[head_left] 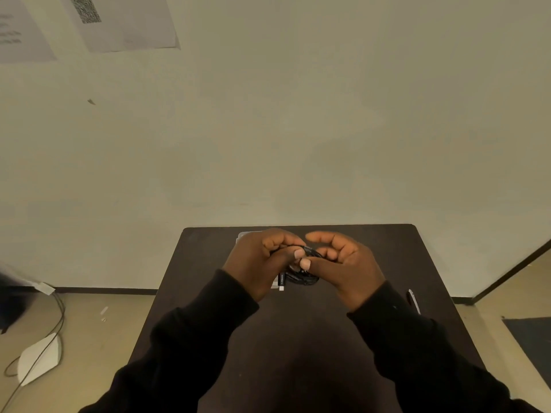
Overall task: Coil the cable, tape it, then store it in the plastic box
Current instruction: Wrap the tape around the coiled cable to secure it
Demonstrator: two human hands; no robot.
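Observation:
A black cable (302, 275) is wound into a small coil above the dark table (298, 338), with a plug end with a white tip hanging down at its left. My left hand (262, 260) grips the coil from the left, thumb pressed on it. My right hand (343, 263) holds it from the right with its thumb on the coil and its fingers curled loosely above. A clear plastic box (247, 235) shows only as a pale corner behind my left hand at the table's far edge. No tape is visible.
A pen-like object (414, 301) lies near the table's right edge. On the floor at the left lie a white flat object (38, 359) and a thin cord (56, 317). A plain wall with posted papers (119, 22) stands right behind the table.

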